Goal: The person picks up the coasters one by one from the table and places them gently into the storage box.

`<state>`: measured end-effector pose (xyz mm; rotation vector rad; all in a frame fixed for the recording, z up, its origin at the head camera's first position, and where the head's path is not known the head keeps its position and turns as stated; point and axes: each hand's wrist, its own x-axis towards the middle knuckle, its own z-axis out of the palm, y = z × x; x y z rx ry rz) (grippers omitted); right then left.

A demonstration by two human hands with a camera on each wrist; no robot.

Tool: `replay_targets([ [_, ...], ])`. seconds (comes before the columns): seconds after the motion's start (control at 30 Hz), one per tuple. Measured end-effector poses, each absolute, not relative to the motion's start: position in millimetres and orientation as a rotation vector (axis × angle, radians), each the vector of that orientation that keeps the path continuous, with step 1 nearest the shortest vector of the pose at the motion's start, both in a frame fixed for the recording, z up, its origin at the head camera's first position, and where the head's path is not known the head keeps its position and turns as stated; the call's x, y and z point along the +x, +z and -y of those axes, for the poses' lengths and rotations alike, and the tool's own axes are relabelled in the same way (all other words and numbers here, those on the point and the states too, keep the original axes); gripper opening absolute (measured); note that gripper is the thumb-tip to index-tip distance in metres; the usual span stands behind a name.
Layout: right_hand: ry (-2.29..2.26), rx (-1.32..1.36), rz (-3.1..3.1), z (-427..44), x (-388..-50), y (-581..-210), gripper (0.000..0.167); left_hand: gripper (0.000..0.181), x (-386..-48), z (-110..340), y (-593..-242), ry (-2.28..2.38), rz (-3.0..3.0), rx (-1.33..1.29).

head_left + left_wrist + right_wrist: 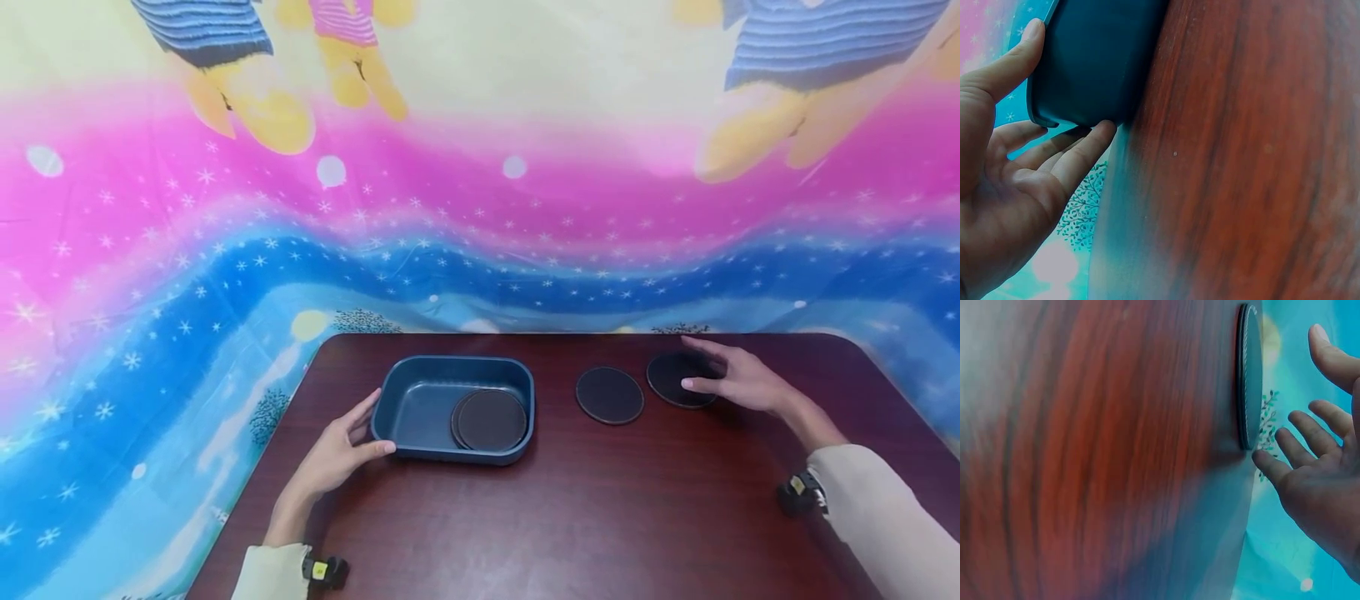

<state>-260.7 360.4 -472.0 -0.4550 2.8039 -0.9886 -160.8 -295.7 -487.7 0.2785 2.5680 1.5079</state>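
Tray (420, 417), blue, smooth and round-cornered, is resting on the glossy, wood-grained counter (600, 525); overlapping dark discs (491, 422) are lying inside its right end. Left hand (336, 454) is holding its left end, thumb and fingers of the grip bent about the wall. Beside the tray, a flat left disc (610, 397) and ridge-edged right disc (666, 385) are lying close together; right hand (742, 382), grip spread and holding nothing, is hovering above the latter.

- Right hand (738, 382) covers part of the rightmost coaster (667, 379).
- Upper coaster (492, 421) hides most of the lower coaster (455, 421) inside the blue tray (416, 412).
- Left wrist view's edge crops the tray.
- Left yellow label (320, 572) too small to read.
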Motion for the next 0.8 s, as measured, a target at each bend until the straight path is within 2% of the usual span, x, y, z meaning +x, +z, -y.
replay_targets([
  [0.8, -0.86, -0.514, -2.904, -355.5, -269.4, -482.7, 0.094, 0.094, -160.1, 294.5, -487.2, 1.486, -2.6, 0.275],
])
